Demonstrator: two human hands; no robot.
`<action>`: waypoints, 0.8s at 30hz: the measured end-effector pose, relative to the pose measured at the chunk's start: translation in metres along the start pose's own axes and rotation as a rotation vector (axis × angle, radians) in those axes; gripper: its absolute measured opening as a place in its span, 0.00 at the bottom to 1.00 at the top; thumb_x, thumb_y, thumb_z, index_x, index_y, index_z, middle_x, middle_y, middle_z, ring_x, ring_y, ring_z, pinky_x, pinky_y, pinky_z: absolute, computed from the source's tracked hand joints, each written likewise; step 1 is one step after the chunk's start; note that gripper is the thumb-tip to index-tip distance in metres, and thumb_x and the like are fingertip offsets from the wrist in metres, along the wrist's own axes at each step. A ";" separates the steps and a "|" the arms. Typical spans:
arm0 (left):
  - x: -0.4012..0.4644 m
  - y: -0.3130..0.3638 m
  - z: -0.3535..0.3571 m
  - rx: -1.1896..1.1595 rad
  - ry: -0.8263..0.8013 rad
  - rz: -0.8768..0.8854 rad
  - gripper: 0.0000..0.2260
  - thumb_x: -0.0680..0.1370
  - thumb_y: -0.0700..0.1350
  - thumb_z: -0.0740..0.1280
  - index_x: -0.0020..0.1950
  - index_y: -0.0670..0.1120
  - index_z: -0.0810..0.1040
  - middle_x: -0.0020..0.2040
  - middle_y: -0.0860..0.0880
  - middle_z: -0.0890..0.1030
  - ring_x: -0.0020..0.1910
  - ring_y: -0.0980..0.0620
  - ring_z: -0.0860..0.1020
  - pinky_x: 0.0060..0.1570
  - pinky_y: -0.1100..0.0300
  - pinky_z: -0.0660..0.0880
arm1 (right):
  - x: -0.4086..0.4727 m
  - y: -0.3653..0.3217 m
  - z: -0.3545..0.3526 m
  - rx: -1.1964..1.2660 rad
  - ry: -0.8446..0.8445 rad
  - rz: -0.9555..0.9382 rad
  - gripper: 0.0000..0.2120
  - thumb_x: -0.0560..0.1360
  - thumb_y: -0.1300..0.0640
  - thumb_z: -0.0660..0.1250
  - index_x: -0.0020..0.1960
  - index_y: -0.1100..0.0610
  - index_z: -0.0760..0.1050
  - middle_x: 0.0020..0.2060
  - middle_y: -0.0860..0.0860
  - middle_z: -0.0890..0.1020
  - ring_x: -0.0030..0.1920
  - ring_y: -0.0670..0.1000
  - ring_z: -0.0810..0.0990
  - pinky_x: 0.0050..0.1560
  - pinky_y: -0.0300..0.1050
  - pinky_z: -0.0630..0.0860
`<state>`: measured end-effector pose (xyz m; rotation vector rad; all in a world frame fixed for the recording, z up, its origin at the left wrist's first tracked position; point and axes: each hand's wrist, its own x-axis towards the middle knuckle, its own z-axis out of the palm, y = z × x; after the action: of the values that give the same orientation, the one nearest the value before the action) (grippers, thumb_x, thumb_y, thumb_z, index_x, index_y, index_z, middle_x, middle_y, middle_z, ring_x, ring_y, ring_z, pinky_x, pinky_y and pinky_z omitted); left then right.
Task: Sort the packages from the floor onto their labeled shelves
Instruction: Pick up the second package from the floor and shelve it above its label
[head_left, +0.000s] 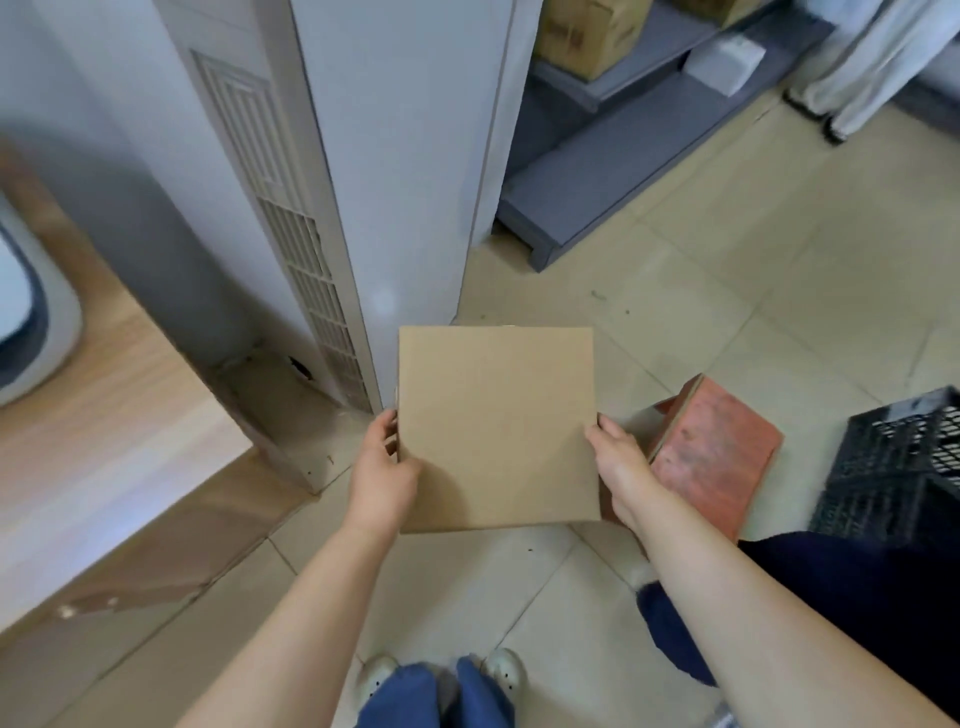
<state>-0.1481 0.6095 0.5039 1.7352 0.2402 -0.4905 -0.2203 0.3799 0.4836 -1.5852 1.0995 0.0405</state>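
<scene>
From the head camera, a flat brown cardboard package (496, 428) is held up in front of the person, above the tiled floor (727, 270), its broad plain face turned toward the camera. The left hand (382, 470) clasps the package's left edge near the lower corner, thumb lying over the front face and fingers curled behind the edge. The right hand (621, 465) grips the right edge at about the same height, fingers wrapped round to the back, thumb along the rim. Both hands are closed on the package, bare forearms reaching in from the bottom of the view.

Just beside the right hand, lower down on the floor, sits a reddish box (714, 457), partly hidden by the package's right edge. At the right border stands a black plastic crate (898, 467) with a mesh wall. Behind the package rises a tall white air-conditioning unit (363, 171) with a grille on its side. Beyond it, at the top of the view, grey shelves (613, 156) run low along the floor; a brown carton (589, 34) rests on an upper board and a white parcel (724, 65) on a lower one. A wooden counter (88, 426) fills the left side. The person's light shoes (504, 670) and blue trouser legs show at the bottom edge.
</scene>
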 end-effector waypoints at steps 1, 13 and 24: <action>-0.011 0.015 -0.007 0.009 -0.009 0.021 0.28 0.70 0.26 0.59 0.67 0.45 0.68 0.59 0.48 0.74 0.54 0.51 0.73 0.57 0.55 0.71 | -0.019 -0.017 -0.005 0.017 0.001 0.001 0.14 0.76 0.53 0.60 0.60 0.50 0.76 0.61 0.58 0.76 0.58 0.54 0.77 0.63 0.50 0.72; -0.086 0.130 -0.110 0.153 -0.058 0.138 0.33 0.74 0.35 0.65 0.74 0.52 0.57 0.63 0.48 0.64 0.59 0.50 0.68 0.62 0.52 0.69 | -0.153 -0.156 -0.025 0.087 -0.097 -0.123 0.19 0.81 0.52 0.53 0.71 0.54 0.63 0.64 0.53 0.73 0.56 0.53 0.74 0.53 0.45 0.71; -0.130 0.188 -0.180 -0.209 -0.011 0.114 0.22 0.80 0.60 0.46 0.55 0.51 0.74 0.57 0.46 0.77 0.59 0.47 0.73 0.67 0.46 0.66 | -0.198 -0.199 -0.008 0.075 -0.212 -0.232 0.21 0.80 0.41 0.46 0.58 0.49 0.72 0.58 0.54 0.79 0.56 0.53 0.78 0.60 0.55 0.73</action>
<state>-0.1503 0.7559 0.7555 1.5327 0.1765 -0.3777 -0.2060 0.4775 0.7469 -1.5916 0.7416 0.0119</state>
